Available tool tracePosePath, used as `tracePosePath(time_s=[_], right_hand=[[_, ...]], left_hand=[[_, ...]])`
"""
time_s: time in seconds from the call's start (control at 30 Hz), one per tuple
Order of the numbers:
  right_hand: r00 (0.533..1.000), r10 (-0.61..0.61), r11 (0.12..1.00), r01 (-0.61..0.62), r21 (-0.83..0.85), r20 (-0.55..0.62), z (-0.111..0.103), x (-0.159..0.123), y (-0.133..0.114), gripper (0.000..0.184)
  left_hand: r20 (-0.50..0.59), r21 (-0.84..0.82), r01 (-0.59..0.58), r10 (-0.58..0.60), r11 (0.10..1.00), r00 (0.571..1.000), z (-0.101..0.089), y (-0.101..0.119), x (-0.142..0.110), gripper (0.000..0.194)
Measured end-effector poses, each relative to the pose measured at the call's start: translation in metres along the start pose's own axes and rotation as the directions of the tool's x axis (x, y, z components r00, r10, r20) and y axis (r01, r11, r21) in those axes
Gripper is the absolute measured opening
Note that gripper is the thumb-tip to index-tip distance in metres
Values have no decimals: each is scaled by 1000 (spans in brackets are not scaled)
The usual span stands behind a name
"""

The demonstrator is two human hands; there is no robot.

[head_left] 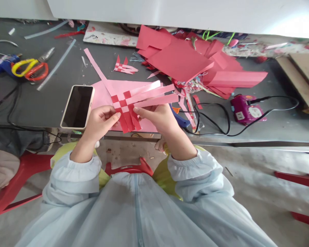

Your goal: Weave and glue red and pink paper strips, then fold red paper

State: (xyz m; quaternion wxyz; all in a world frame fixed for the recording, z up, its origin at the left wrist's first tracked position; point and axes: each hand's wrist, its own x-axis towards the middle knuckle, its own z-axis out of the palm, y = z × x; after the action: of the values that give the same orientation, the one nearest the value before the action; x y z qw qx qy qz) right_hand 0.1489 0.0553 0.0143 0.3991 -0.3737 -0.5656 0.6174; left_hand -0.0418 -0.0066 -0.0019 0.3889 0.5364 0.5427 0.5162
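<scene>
Pale blue sleeves fill the bottom of the view, and from them both hands rise to a woven paper piece (126, 109) held just above the near edge of the grey surface (41, 103). Its red and pink strips cross in a small checker patch, with long pink strips fanning out to the right and red ends hanging down. On the left hand (100, 121), thumb and fingers pinch the patch's left edge; the right hand (159, 118) pinches its right side, thumb on top.

Under the weave lies a pink sheet (103, 94), and just left of it a phone (77, 106) rests face up, screen dark. Farther back sits a small finished weave (125, 67). A heap of red paper (190, 61) spreads at the back right, a purple glue gun (245, 109) with black cable to its right. Scissors (31, 67) with yellow and red handles lie far left.
</scene>
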Motion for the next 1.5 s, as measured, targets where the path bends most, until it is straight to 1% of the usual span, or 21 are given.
tracePosePath(time_s=[0.2, 0.37, 0.57, 0.8, 1.07, 1.17, 1.23, 1.3, 1.37, 1.43, 1.5], right_hand=[[1000, 20, 1000, -20, 4, -10, 1, 1, -2, 19], [1000, 21, 999, -22, -32, -18, 1, 2, 0, 20], [1000, 19, 999, -19, -26, -6, -1, 3, 4, 22], [999, 38, 998, -39, -53, -5, -2, 1, 5, 22], [1000, 29, 998, -30, -55, -5, -1, 1, 2, 19], [1000, 25, 998, -26, -64, -13, 0, 0, 0, 17], [1000, 24, 996, -26, -89, -16, 0, -1, -1, 16], [999, 27, 992, -29, -123, -18, -1, 0, -1, 16], [1000, 14, 989, -12, -147, 14, -3, 1, -1, 16], [998, 4, 990, 5, -143, 61, -6, 4, -1, 21], [994, 50, 993, -39, -111, 96, -8, 5, -1, 31]], left_hand=[[-7, 13, -6, 6, 1000, 1000, 1, 2, -1, 20], [-7, 11, -6, 6, 1000, 1000, 0, 3, -1, 21], [-12, 8, 1, -1, 1000, 1000, 0, 4, -2, 21], [-12, 12, -2, 2, 1000, 1000, 1, 4, -2, 25], [-7, -1, 3, -3, 1000, 1000, 0, 4, -2, 30], [-21, -3, -28, 28, 1000, 999, 1, 3, -1, 34], [-57, 11, -81, 81, 997, 995, 1, 0, -1, 35], [-105, 59, -127, 133, 990, 986, 0, -3, 0, 34], [-188, 128, -173, 196, 977, 963, 0, -6, -1, 31], [-296, 215, -227, 285, 950, 912, 0, -7, -2, 29], [-382, 319, -280, 393, 905, 837, 1, -7, -4, 24]])
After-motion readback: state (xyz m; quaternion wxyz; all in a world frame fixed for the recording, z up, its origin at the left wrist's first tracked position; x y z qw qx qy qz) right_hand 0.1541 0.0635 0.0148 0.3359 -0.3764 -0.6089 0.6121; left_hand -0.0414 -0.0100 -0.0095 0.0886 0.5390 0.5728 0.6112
